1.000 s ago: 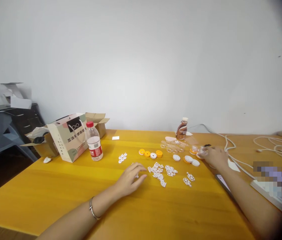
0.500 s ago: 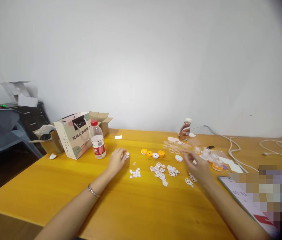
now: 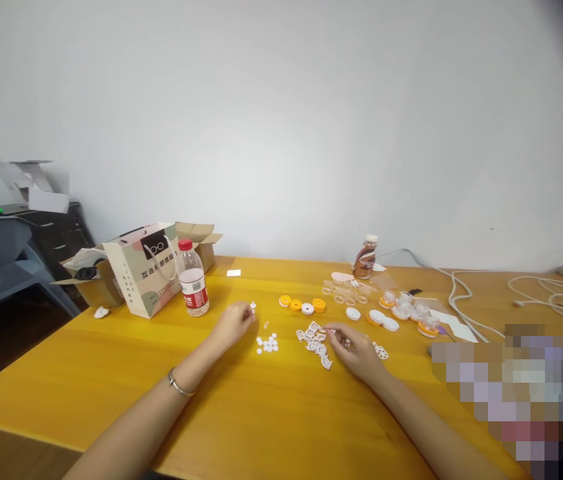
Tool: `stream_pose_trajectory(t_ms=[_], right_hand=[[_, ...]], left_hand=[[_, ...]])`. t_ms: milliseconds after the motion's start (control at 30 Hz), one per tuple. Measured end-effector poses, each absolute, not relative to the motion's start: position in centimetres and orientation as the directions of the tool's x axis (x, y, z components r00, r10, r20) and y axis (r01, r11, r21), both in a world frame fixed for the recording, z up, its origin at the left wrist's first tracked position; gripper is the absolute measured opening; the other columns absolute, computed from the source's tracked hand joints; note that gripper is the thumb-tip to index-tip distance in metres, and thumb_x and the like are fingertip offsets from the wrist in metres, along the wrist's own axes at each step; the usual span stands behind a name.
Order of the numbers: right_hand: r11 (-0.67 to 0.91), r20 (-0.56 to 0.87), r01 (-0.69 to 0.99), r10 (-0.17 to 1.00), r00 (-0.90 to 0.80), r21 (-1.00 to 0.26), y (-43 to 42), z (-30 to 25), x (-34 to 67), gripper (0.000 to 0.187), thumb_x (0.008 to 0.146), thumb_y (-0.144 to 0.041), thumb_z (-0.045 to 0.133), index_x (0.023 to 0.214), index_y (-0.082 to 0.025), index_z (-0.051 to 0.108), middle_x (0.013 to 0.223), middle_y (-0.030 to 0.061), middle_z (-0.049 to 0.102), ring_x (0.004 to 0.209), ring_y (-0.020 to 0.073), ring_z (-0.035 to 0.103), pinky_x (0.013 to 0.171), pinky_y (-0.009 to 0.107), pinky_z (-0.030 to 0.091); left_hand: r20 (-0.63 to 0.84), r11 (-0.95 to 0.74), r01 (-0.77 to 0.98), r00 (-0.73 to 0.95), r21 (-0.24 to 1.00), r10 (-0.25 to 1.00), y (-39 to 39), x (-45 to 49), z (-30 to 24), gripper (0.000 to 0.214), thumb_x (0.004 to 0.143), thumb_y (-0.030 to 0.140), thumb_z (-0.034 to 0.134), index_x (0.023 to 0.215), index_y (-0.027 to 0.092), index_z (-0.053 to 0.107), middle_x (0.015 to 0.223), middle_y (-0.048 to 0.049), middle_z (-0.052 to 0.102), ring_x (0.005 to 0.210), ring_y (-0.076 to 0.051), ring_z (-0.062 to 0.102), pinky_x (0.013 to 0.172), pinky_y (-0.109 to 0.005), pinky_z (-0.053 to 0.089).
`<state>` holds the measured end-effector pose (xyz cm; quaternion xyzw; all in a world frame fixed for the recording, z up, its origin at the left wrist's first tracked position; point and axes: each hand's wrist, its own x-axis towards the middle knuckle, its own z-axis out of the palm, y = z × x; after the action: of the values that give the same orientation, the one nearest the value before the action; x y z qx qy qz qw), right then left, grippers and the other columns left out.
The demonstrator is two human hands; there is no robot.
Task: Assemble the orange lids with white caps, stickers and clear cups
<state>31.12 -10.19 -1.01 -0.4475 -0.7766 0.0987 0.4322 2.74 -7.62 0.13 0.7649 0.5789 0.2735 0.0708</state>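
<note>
Right of the water bottle (image 3: pixel 192 277) on the counter (image 3: pixel 111 373), my left hand (image 3: pixel 234 322) curls its fingers beside small white discs (image 3: pixel 267 344). Farther right of the bottle, my right hand (image 3: pixel 356 347) touches white lattice pieces (image 3: pixel 314 337). I cannot tell whether either hand's fingers grip anything.

- Looked like a plain office or back room given over to light assembly work.
- Closed off behind by a bare white wall (image 3: pixel 281 120).
- Furnished with a yellow wooden desk (image 3: pixel 111 360), strewn with small white and orange plastic parts (image 3: pixel 306 309).
- Cluttered with loose white cables (image 3: pixel 454 287), a printed paper bag (image 3: pixel 136 280), open cardboard boxes (image 3: pixel 201 237) and a water bottle (image 3: pixel 192 280).
- Flanked on the left by what seemed to be dark drawers (image 3: pixel 56 233), too dim to make out surely.
</note>
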Motion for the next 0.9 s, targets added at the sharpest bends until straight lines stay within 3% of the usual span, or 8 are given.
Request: stream_pose_trajectory(t_ms=[133,267,400,500,633,733,900], right_hand=[[0.558,0.549,0.611,0.803,-0.230,-0.561,-10.2,-0.8,30.9,0.025,0.079,-0.036,0.044,0.086,-0.018,0.061,0.057,-0.0006,0.055,0.050,0.0132,0.050,0.051,0.024,0.042],[0.547,0.530,0.597,0.817,-0.228,-0.587,-10.1,-1.2,30.8,0.026,0.080,-0.037,0.043,0.087,-0.018,0.061,0.054,-0.0017,0.054,0.047,0.0121,0.047,0.049,0.024,0.041],[0.553,0.503,0.571,0.823,-0.262,-0.607,-9.9,-1.8,30.7,0.028,0.081,-0.038,0.043,0.089,-0.018,0.060,0.054,-0.0015,0.054,0.048,0.0123,0.047,0.048,0.024,0.040],[0.563,0.491,0.563,0.821,-0.292,-0.605,-9.8,-2.0,30.8,0.029,0.082,-0.039,0.042,0.090,-0.018,0.060,0.056,-0.0016,0.053,0.049,0.0127,0.048,0.050,0.024,0.041],[0.555,0.461,0.559,0.830,-0.315,-0.617,-9.8,-1.9,30.7,0.029,0.083,-0.039,0.041,0.090,-0.018,0.059,0.056,-0.0020,0.053,0.050,0.0131,0.049,0.052,0.024,0.042],[0.559,0.456,0.548,0.828,-0.326,-0.622,-9.9,-1.9,30.7,0.027,0.083,-0.036,0.041,0.090,-0.018,0.059,0.056,-0.0021,0.051,0.051,0.0131,0.049,0.052,0.024,0.041],[0.555,0.439,0.539,0.831,-0.340,-0.633,-10.0,-1.9,30.8,0.026,0.084,-0.035,0.039,0.089,-0.018,0.058,0.057,-0.0022,0.050,0.051,0.0127,0.048,0.052,0.024,0.039]], left_hand=[[0.314,-0.616,0.637,0.532,0.463,0.786,-10.5,6.1,0.1,0.011,0.078,0.025,0.050,0.079,0.017,0.058,0.078,-0.0007,0.060,0.071,-0.010,0.054,0.066,-0.018,0.040],[0.268,-0.684,0.565,0.646,0.462,0.715,-12.3,8.1,-1.0,0.011,0.079,0.023,0.050,0.080,0.016,0.057,0.076,-0.0010,0.059,0.068,-0.010,0.053,0.065,-0.019,0.040],[0.236,-0.651,0.569,0.634,0.503,0.736,-12.7,8.4,-1.4,0.015,0.078,0.029,0.052,0.081,0.015,0.057,0.076,-0.0013,0.058,0.066,-0.010,0.052,0.059,-0.018,0.040],[0.335,-0.633,0.572,0.545,0.522,0.769,-11.9,8.3,-1.0,0.022,0.078,0.037,0.052,0.082,0.016,0.056,0.078,-0.0014,0.058,0.071,-0.012,0.053,0.065,-0.021,0.041],[0.452,-0.570,0.666,0.369,0.482,0.812,-8.1,8.2,0.0,0.015,0.081,0.031,0.048,0.083,0.017,0.055,0.085,-0.0026,0.059,0.085,-0.015,0.053,0.079,-0.028,0.040],[0.434,-0.529,0.716,0.340,0.457,0.834,-4.3,8.7,0.3,0.014,0.077,0.027,0.052,0.088,0.018,0.053,0.095,-0.0050,0.057,0.097,-0.019,0.049,0.086,-0.032,0.037],[0.386,-0.497,0.727,0.336,0.474,0.859,0.0,10.0,-0.5,0.027,0.073,0.025,0.058,0.097,0.016,0.049,0.099,-0.0086,0.057,0.097,-0.022,0.051,0.085,-0.035,0.038]])
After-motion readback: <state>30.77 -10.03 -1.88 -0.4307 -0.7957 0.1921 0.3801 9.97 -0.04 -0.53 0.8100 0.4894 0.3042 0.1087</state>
